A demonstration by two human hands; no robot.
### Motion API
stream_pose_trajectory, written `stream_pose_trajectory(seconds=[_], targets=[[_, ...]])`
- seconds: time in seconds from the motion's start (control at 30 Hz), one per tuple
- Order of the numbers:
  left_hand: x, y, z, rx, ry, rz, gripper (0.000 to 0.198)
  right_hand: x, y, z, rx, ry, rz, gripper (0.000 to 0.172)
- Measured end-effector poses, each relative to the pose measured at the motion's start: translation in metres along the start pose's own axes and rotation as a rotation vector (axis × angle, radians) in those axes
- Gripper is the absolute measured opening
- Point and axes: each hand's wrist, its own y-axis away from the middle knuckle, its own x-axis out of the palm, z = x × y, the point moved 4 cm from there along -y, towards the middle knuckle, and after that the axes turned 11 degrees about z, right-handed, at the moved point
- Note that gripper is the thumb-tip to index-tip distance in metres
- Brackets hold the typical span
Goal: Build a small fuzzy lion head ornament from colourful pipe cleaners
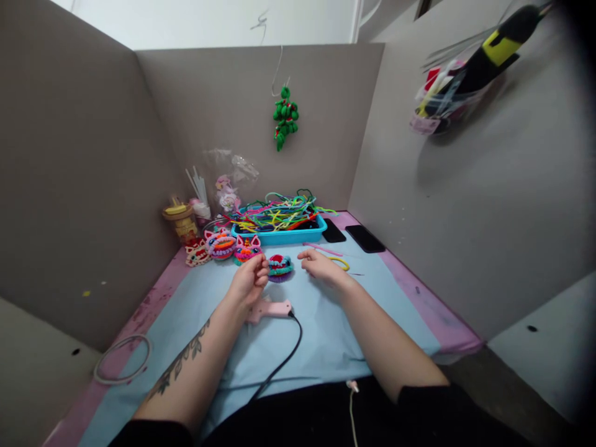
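My left hand [250,279] is over the middle of the table with its fingers curled and fingertips pinched. Anything between them is too small to make out. My right hand [320,267] is opposite, its fingers reaching left and slightly apart, with nothing visible in them. Between the hands sits a round teal, red and purple piece of fuzzy pipe cleaners [280,267]. Just behind my left hand is a pink-eared pipe-cleaner animal head [246,248]. A pink glue gun [272,308] lies below my left hand, its front part hidden. Beside my right hand rests a yellow pipe-cleaner loop [342,264].
A blue tray [279,237] heaped with coloured pipe cleaners stands at the back, two dark phones [365,238] to its right. More animal heads [220,244] and a cup [181,222] are at left. A black cord [293,354] runs toward me. Grey partitions [326,124] enclose the table.
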Motion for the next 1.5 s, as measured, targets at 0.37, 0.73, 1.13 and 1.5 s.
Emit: stream_pose_trajectory(seconds=[0.37,0.73,1.13,1.5], targets=[[0.000,0.002,0.002,0.103,-0.009,0.103,0.024,0.031,0.036,0.057,-0.400,-0.179,0.029,0.017],[0.008,0.009,0.006,0.100,0.066,0.130,0.024,0.048,0.044,0.063,-0.471,-0.136,0.006,0.015],[0.011,0.011,0.008,0.078,0.041,0.126,0.027,0.049,0.044,0.062,-0.471,-0.150,-0.007,0.015],[0.010,0.011,0.006,0.070,0.034,0.137,0.025,0.049,0.044,0.061,-0.460,-0.179,-0.009,0.014]])
